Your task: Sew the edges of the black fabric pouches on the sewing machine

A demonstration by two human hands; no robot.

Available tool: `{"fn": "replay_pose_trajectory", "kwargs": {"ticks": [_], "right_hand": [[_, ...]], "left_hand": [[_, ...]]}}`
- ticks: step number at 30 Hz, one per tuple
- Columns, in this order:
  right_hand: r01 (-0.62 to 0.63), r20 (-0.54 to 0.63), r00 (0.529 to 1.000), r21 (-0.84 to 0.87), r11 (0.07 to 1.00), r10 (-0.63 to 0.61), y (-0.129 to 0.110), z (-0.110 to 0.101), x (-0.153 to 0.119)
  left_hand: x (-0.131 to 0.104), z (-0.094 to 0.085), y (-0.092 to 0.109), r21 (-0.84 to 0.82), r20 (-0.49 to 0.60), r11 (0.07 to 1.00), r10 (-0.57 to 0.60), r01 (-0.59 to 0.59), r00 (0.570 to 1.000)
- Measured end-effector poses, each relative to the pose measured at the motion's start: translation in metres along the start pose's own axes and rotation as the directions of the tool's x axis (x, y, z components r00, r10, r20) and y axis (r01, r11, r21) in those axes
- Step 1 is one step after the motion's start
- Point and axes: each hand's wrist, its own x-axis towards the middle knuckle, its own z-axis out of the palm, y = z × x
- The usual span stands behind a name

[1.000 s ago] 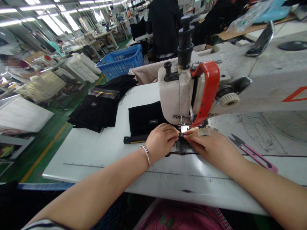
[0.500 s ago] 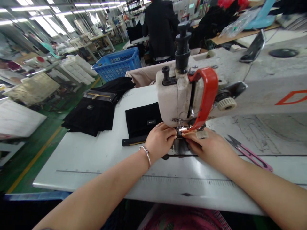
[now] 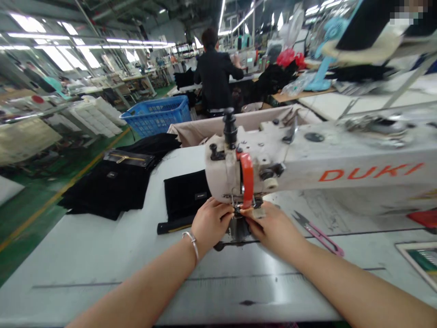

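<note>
My left hand [image 3: 210, 224], with a silver bangle at the wrist, is closed in a pinch at the left side of the sewing machine's needle area. From the other side my right hand [image 3: 273, 226] pinches too, its fingertips close to the left ones. What lies between the fingertips is small, dark and mostly hidden. Just left of my left hand is a black fabric panel [image 3: 180, 193] with a small label. Along its near edge runs a black strip with a gold zipper [image 3: 170, 227]. The white sewing machine [image 3: 218, 175] has a red guard [image 3: 247, 180].
Pink-handled thread snips [image 3: 324, 239] lie right of my right hand. A stack of black fabric pieces [image 3: 102, 191] with a zipper sits at the table's left edge. Beyond stand a blue basket [image 3: 159, 116] and a person in dark clothes [image 3: 215, 77].
The view has tilted up and swung right, so more of the machine arm and its lettering shows. Both hands keep their pinch beside the needle area.
</note>
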Motion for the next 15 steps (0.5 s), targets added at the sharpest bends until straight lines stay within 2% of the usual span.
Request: {"fn": "replay_pose_trajectory", "kwargs": {"ticks": [8,15], "right_hand": [[0.024,-0.035,0.999,-0.036,0.999,-0.025,-0.0042,-0.0015,0.0034],[0.027,-0.085,0.996,-0.016,1.000,-0.028,-0.0016,0.0015,0.0066]], "left_hand": [[-0.0054,0.0006,-0.0036,-0.032,0.043,0.999,-0.020,0.021,0.999],[-0.0019,0.0019,-0.0053,-0.002,0.095,0.995,-0.101,0.102,0.990]]}}
